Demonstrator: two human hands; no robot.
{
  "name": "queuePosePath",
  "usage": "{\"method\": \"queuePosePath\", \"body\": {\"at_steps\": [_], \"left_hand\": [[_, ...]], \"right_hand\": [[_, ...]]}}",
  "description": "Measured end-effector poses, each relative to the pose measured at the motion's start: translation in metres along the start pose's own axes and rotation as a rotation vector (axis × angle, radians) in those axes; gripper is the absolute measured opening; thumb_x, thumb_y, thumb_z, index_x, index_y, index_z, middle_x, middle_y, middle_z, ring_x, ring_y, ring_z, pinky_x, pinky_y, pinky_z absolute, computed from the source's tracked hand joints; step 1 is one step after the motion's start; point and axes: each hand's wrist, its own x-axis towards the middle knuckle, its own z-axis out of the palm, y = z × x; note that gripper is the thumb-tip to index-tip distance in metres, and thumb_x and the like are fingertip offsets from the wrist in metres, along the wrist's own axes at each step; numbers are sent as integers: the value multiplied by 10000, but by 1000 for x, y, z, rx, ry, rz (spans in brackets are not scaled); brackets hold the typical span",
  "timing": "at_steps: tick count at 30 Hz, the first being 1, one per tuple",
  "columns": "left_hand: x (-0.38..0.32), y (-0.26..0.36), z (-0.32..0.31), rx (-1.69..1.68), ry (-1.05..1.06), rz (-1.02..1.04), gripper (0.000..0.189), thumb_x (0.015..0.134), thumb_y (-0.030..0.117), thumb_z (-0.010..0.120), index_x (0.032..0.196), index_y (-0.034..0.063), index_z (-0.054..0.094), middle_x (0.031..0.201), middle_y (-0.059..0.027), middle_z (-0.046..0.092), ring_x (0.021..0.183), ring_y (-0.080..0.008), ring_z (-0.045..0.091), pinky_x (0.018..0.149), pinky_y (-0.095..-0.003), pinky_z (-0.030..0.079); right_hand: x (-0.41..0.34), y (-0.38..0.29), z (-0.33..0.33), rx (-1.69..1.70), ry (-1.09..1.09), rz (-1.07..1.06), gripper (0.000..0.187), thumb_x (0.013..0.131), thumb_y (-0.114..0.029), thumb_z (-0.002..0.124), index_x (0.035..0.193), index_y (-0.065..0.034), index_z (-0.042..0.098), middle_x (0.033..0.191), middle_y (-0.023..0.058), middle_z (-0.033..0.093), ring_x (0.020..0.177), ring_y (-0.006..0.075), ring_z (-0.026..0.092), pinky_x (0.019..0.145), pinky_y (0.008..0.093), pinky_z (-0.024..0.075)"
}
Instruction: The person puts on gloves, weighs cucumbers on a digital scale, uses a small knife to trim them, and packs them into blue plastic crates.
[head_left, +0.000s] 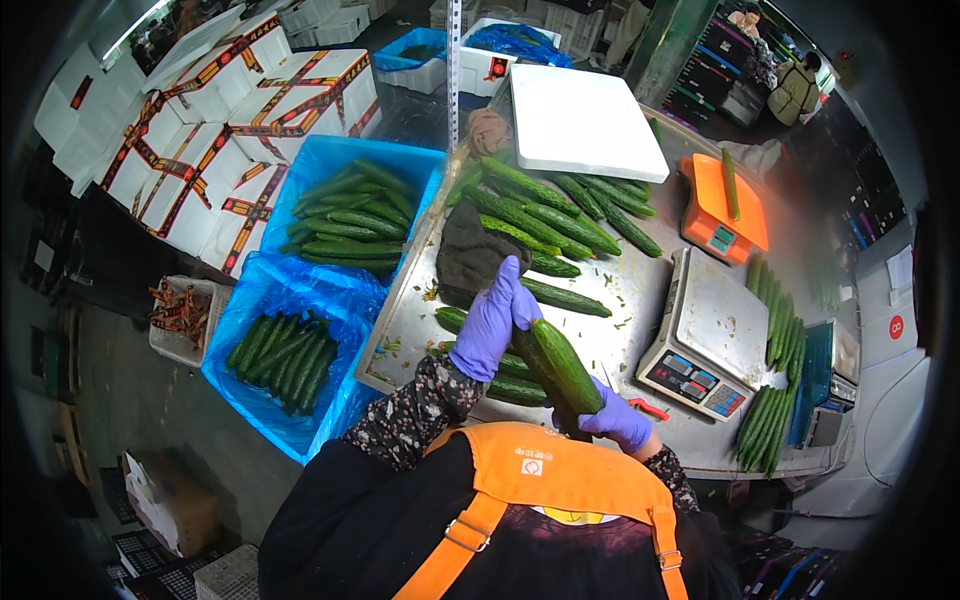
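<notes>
My left hand (495, 322), in a purple glove, is raised with its fingers at the upper end of the cucumbers; its exact hold is hard to tell. My right hand (616, 421), gloved too, grips the lower end of a thick cucumber (566, 367), with another one pressed against it. Beneath my left hand more cucumbers (516, 390) lie on the metal table (409, 319). A dark cloth (472, 255) lies just beyond that hand. Further back is a loose pile of cucumbers (536, 217). A red-handled tool (649, 409) lies beside my right hand.
Two blue-lined boxes of cucumbers (352, 217) (289, 360) stand left of the table. On the table are a metal-topped scale (720, 315), an orange scale (724, 195) bearing one cucumber, a white foam lid (589, 120) and cucumber rows (769, 427). Foam boxes (217, 142) stand behind left. People are in the background.
</notes>
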Motion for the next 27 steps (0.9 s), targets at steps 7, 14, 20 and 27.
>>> {"method": "queuePosePath", "body": {"at_steps": [7,14,20,27], "left_hand": [[-9,8,11,924,42,364,204,993,159,613,856,14,654,699,-41,631,709,-123,611,677,-314,490],[-5,4,18,196,354,106,307,993,372,607,1043,69,608,957,-4,649,732,-84,541,628,-235,420],[-20,-16,32,-300,48,-222,481,894,14,654,1347,78,503,1179,-101,624,1076,-192,608,984,-377,508],[-24,-19,20,-192,-19,-126,394,863,-4,717,1235,58,603,1128,-65,648,1000,-135,631,898,-303,546]], "right_hand": [[3,0,18,-288,298,-37,775,737,-67,726,1463,-92,455,1138,66,616,1005,188,622,901,320,505],[14,-3,16,-1482,812,-640,854,570,-38,782,1366,-281,593,1213,202,538,1073,383,557,887,433,471],[21,6,14,-1630,812,-760,950,588,-60,816,1464,-212,482,1231,219,523,1099,385,551,911,430,473],[22,29,24,-810,565,-558,1085,700,-184,853,1531,46,196,1256,251,503,1172,378,537,1005,420,444]]}}
